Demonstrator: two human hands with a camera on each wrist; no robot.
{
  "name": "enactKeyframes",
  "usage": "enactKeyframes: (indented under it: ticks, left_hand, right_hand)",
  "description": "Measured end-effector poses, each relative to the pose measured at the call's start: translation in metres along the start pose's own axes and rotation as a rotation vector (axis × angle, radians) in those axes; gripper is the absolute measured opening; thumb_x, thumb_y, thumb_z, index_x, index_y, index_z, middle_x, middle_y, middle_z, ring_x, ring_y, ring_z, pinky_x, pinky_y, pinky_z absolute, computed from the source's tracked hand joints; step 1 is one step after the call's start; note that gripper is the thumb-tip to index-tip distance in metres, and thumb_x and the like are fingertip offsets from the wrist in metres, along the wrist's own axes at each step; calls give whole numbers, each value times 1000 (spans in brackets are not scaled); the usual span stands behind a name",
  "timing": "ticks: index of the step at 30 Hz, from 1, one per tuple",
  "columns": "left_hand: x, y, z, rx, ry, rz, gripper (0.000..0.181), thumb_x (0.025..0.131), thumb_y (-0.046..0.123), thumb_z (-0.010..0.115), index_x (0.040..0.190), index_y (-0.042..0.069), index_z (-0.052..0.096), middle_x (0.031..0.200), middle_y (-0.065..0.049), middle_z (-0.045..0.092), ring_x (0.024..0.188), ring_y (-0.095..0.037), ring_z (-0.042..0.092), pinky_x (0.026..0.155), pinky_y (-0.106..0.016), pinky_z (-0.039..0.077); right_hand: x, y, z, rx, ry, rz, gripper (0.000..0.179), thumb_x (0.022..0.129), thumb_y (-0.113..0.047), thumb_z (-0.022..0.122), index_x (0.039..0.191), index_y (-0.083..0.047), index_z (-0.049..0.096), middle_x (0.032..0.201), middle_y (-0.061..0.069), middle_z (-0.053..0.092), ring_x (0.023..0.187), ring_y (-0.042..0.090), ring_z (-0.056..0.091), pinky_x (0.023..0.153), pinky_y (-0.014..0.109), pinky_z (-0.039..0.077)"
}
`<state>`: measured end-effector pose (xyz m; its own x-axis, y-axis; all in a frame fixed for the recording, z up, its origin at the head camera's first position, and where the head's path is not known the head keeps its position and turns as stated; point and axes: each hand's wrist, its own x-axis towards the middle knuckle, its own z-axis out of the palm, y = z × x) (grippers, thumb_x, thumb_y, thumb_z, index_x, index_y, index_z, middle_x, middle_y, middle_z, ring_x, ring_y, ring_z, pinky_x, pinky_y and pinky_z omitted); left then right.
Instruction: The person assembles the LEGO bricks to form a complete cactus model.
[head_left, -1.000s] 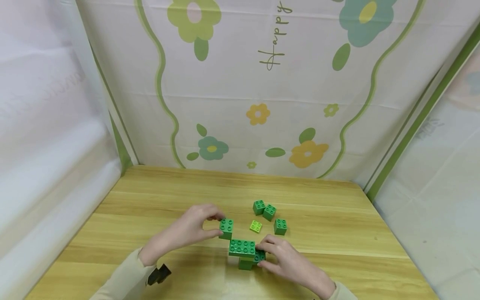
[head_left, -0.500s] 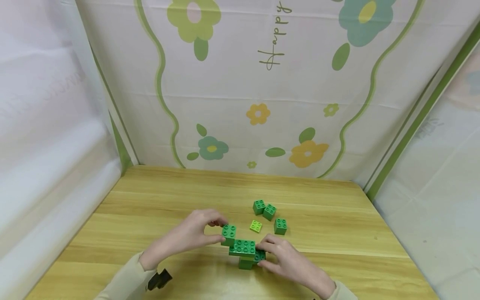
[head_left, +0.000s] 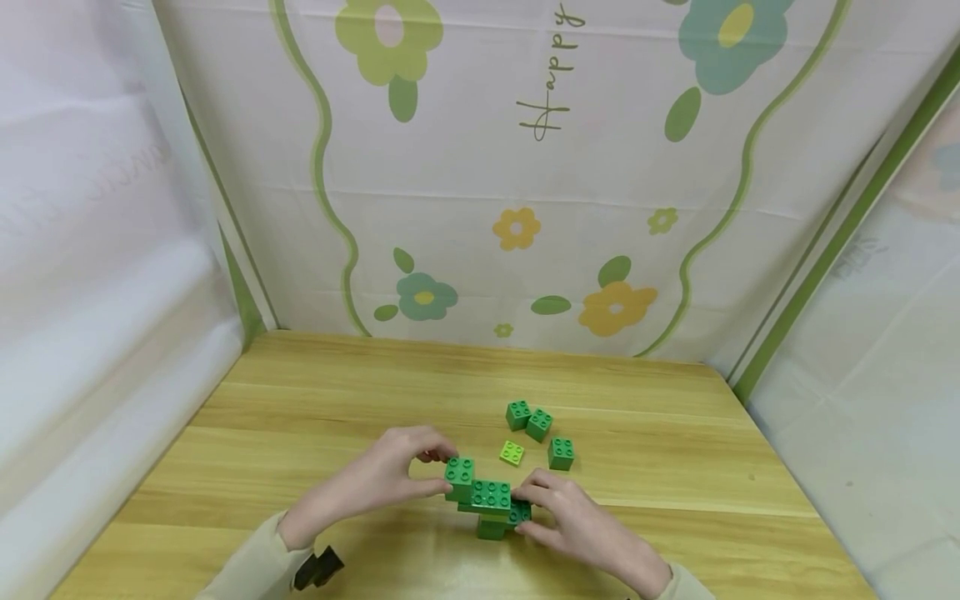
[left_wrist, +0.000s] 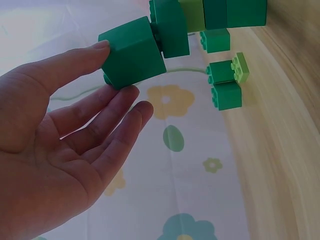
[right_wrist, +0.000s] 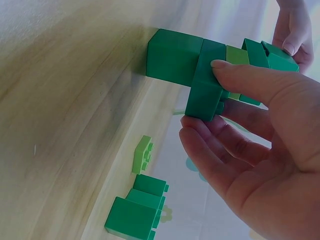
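My left hand (head_left: 378, 477) pinches a square green building brick (head_left: 460, 478) between thumb and fingers. That brick sits over the left end of a long green brick (head_left: 492, 495) at the top of a small stack. In the left wrist view, the pinched brick (left_wrist: 134, 54) tilts against the long one, with studs showing at the joint. A lime layer (right_wrist: 237, 55) lies beneath the long brick, then a dark green brick (right_wrist: 206, 80), then a square green base brick (right_wrist: 174, 57) on the table. My right hand (head_left: 573, 517) grips the dark green brick where it sticks out to the right.
Beyond the stack, several loose bricks lie on the wooden table (head_left: 337, 392): a pair of green bricks (head_left: 528, 420), another green brick (head_left: 560, 453) to the right, and a thin lime brick (head_left: 512, 452). A flower-patterned cloth (head_left: 450, 167) hangs behind the table.
My left hand has carried the square brick right and toward me, from beside the long brick to over its left end. My right hand keeps its grip, and the stack stays in place.
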<state>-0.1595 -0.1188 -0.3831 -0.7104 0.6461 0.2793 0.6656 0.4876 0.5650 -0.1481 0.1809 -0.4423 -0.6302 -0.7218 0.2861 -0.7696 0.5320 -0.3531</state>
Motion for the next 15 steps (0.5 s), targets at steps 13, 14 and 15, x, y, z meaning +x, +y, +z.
enactKeyframes:
  ticks: [13, 14, 15]
  left_hand:
    - [-2, 2, 3, -36, -39, -10, 27, 86, 18, 77, 110, 11, 65, 104, -1, 73, 90, -6, 67, 80, -18, 58]
    - [-2, 2, 4, -46, -42, -13, 27, 87, 17, 76, 110, 11, 64, 104, -1, 73, 90, -6, 68, 80, -18, 58]
    - [-3, 2, 4, -51, -43, -16, 26, 87, 17, 76, 109, 11, 64, 103, -1, 73, 89, -5, 68, 79, -18, 58]
  right_hand:
    - [0, 1, 2, -7, 16, -12, 29, 88, -19, 75, 114, -6, 70, 106, -3, 66, 93, 2, 60, 76, 14, 55]
    - [0, 1, 2, -6, 15, -12, 29, 88, -19, 75, 114, -6, 70, 105, -3, 66, 93, 2, 60, 76, 14, 55]
    - [0, 2, 2, -5, 14, -12, 29, 88, -19, 75, 115, -6, 70, 105, -3, 66, 92, 2, 60, 76, 14, 55]
